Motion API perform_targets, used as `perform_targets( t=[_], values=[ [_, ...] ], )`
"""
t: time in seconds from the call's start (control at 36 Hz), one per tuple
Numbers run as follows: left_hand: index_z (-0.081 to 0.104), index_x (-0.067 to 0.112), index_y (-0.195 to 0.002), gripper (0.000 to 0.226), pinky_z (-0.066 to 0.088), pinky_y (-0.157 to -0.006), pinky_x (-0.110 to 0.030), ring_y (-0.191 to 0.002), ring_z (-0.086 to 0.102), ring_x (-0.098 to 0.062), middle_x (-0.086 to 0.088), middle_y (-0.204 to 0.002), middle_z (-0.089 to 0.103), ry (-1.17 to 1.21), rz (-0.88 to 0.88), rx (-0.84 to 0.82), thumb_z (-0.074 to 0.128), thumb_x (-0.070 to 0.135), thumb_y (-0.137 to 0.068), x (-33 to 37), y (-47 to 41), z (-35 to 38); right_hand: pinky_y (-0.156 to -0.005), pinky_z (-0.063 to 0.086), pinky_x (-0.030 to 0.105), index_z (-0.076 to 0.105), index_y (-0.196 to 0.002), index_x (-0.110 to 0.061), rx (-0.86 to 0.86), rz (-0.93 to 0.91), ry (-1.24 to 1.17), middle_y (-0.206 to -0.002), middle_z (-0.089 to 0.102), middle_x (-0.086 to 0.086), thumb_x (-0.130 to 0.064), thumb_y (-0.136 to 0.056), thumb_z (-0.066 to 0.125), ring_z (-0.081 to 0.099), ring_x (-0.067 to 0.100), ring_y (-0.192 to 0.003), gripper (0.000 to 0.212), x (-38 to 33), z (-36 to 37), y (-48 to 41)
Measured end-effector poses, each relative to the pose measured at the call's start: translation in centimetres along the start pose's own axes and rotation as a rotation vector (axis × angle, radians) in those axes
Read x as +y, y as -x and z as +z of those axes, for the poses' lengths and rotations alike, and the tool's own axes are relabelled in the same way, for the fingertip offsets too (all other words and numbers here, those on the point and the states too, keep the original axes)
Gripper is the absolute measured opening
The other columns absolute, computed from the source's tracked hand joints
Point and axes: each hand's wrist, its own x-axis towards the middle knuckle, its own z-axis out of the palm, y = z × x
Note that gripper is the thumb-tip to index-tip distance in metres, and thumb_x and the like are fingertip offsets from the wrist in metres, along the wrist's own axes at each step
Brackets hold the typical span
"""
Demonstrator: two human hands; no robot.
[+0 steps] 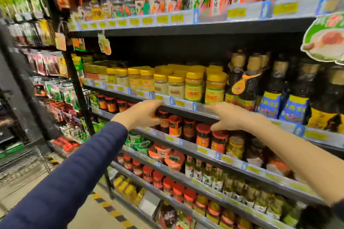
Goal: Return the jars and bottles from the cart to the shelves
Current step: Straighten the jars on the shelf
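A row of red-lidded sauce jars (pixel 188 129) stands on the middle shelf (pixel 188 146). My left hand (pixel 141 115), in a dark blue sleeve, is closed around the dark red-lidded jar (pixel 164 120) at the left end of that row, just under the shelf edge above. My right hand (pixel 232 117) hovers over the jars further right, fingers apart and holding nothing, its thumb close to one red lid (pixel 203 128). The wire cart (pixel 22 161) shows blurred at the lower left; its contents cannot be seen.
Yellow-lidded jars (pixel 193 87) and dark sauce bottles (pixel 273 87) fill the shelf above my hands. Lower shelves hold cup noodles (pixel 162 151), small bottles (pixel 208 174) and more red-lidded jars (pixel 158 178). A rack of hanging packets (pixel 55 87) stands to the left.
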Motion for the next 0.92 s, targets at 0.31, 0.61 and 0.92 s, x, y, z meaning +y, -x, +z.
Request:
perform_targets(
  t=[0.31, 0.61, 0.92],
  values=[
    [0.031, 0.012, -0.144, 0.068, 0.032, -0.106, -0.033, -0.134, 0.039, -0.028, -0.012, -0.147, 0.04, 0.044, 0.19, 0.134, 0.063, 0.03, -0.087, -0.5, -11.4, -3.1, -0.104, 0.04, 0.039, 0.039, -0.14, -0.01, 0.23, 0.052, 0.115, -0.14, 0.047, 0.013, -0.031, -0.077, 0.071, 0.043, 0.028, -0.129, 0.074, 2.2, -7.7, -6.3],
    [0.035, 0.017, -0.143, 0.069, 0.038, -0.107, -0.04, -0.13, 0.044, -0.03, -0.011, -0.143, 0.044, 0.096, 0.375, 0.119, 0.06, 0.045, -0.085, 0.0, -20.4, -4.5, -0.09, 0.05, 0.041, 0.049, -0.129, -0.006, 0.11, 0.295, 0.21, -0.126, 0.056, 0.014, -0.045, -0.081, 0.064, 0.055, 0.03, -0.112, 0.064, 4.1, -8.9, -9.5],
    [0.036, 0.023, -0.143, 0.081, 0.036, -0.098, -0.034, -0.132, 0.038, -0.027, -0.006, -0.147, 0.035, 0.131, 0.374, -0.025, 0.06, 0.063, -0.076, 0.7, -24.0, -4.6, -0.073, 0.045, 0.029, 0.048, -0.126, -0.005, 0.003, 0.413, 0.259, -0.122, 0.053, 0.013, -0.056, -0.084, 0.054, 0.057, 0.028, -0.1, 0.067, 5.1, -8.1, -11.6]
  ],
)
